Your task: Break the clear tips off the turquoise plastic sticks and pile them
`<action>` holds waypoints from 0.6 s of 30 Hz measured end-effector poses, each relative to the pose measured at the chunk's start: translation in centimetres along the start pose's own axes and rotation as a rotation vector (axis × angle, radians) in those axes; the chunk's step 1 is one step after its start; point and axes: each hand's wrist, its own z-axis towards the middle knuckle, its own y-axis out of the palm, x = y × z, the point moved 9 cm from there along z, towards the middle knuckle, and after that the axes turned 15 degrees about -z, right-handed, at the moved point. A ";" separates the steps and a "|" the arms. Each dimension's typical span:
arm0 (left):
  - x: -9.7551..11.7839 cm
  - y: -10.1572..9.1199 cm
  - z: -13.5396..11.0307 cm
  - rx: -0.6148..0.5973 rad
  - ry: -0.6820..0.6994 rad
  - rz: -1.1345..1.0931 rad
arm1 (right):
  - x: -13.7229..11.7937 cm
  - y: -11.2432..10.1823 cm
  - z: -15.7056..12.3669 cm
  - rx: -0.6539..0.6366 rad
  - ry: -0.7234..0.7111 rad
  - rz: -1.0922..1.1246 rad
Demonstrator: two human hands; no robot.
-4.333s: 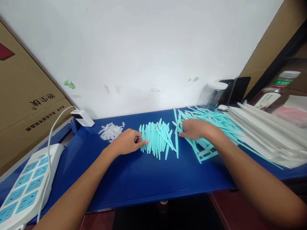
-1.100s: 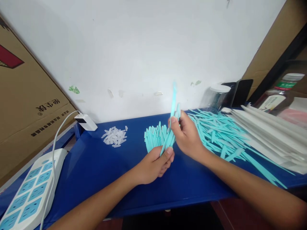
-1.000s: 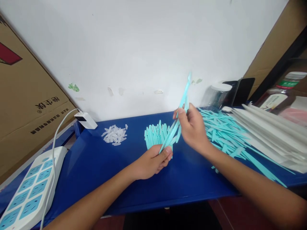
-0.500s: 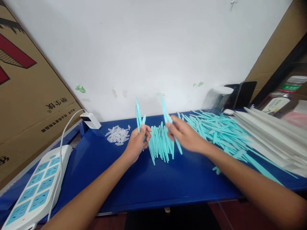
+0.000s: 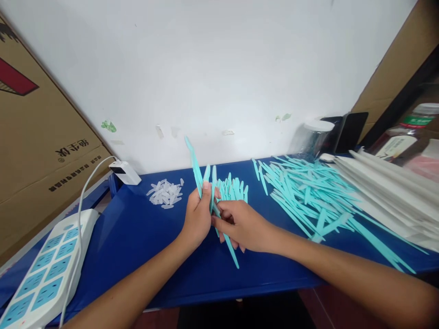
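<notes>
My left hand (image 5: 198, 217) is closed on a few thin teal plastic sticks (image 5: 195, 169) that point up and away from me. Right beside it, touching, my right hand (image 5: 242, 225) is closed on another teal stick (image 5: 233, 255) whose tip slants down toward me. Both hands hover above the blue table (image 5: 137, 246), just in front of a neat row of teal sticks (image 5: 233, 188). A big loose heap of the same sticks (image 5: 308, 189) spreads out to the right.
A small pile of clear plastic caps (image 5: 165, 193) lies at the back left. A white power strip (image 5: 44, 274) with its cable and a white adapter (image 5: 125, 172) sit left. White sleeves (image 5: 394, 192), a jar (image 5: 310, 137), a bottle (image 5: 401, 137) and cardboard boxes (image 5: 37, 151) ring the table.
My hands lifted sticks off the table, drew apart with sticks in each, and have now come together near the table's middle, the right one dropping lower and closer to me.
</notes>
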 end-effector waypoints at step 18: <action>0.6 -1.6 1.2 0.101 0.146 0.134 | 0.4 -0.3 0.0 -0.007 0.048 -0.038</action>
